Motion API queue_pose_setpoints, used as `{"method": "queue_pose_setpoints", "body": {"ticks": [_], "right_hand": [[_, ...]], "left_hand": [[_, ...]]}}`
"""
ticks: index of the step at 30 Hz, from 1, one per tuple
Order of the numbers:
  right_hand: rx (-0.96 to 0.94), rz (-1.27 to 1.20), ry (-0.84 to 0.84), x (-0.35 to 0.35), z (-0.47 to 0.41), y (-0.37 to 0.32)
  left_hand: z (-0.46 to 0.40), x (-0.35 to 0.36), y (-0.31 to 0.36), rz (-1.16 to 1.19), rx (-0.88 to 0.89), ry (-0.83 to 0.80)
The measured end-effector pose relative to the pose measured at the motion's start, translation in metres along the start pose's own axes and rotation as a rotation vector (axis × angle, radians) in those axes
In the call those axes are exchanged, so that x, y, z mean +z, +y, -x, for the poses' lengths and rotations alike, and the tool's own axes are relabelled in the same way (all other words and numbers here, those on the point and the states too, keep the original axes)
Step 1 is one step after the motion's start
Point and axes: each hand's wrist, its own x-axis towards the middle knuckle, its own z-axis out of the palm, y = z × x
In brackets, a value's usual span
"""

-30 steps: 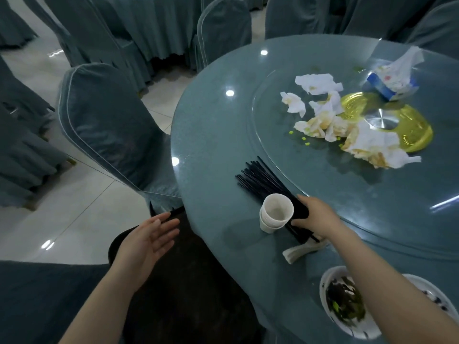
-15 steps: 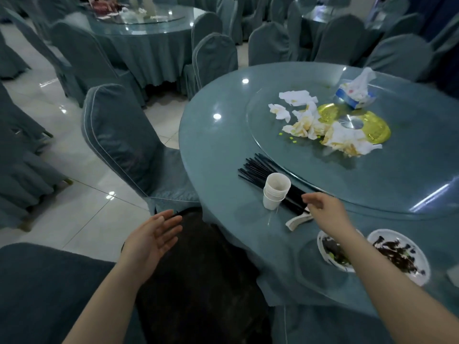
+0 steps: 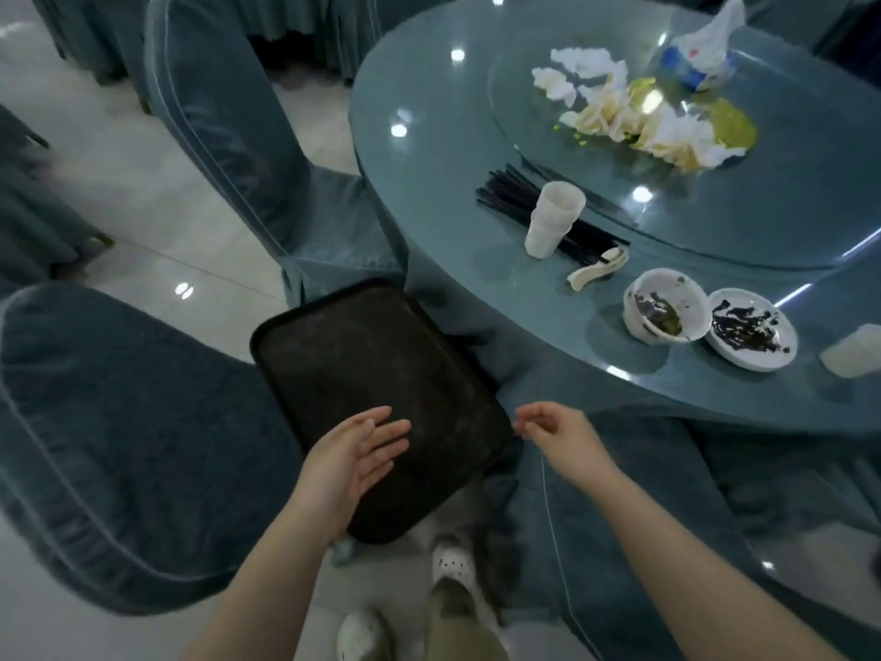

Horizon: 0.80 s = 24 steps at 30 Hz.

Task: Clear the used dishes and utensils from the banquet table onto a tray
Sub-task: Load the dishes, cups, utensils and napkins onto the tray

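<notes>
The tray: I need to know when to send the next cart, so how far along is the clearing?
Barely begun. The tray holds nothing so far. Both hands are free: the left hand is flat over the tray, the right hand beside it. Still on the table: chopsticks, stacked cups, spoon, dirty bowl, plate and used napkins.

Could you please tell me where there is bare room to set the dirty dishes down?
The dark tray is bare apart from the left hand over its near end. The table is bare left of the chopsticks. It is crowded around the stacked cups, spoon, bowl and plate.
</notes>
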Motion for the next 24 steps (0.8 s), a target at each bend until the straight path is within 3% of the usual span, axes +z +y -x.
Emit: {"method": "queue_pose_setpoints", "body": {"ticks": [6, 14, 24], "right_hand": [[0.206, -0.051, -0.153, 0.050, -0.003, 0.054], [0.415, -0.014, -0.210, 0.070, -0.017, 0.127], [0.443, 0.014, -0.208, 0.054, -0.056, 0.165]], "left_hand": [[-0.013, -0.021, -0.081, 0.025, -0.158, 0.107], [-0.057, -0.034, -0.200, 0.126, -0.362, 0.236], [-0.131, -0.047, -0.272, 0.343, -0.386, 0.514]]}}
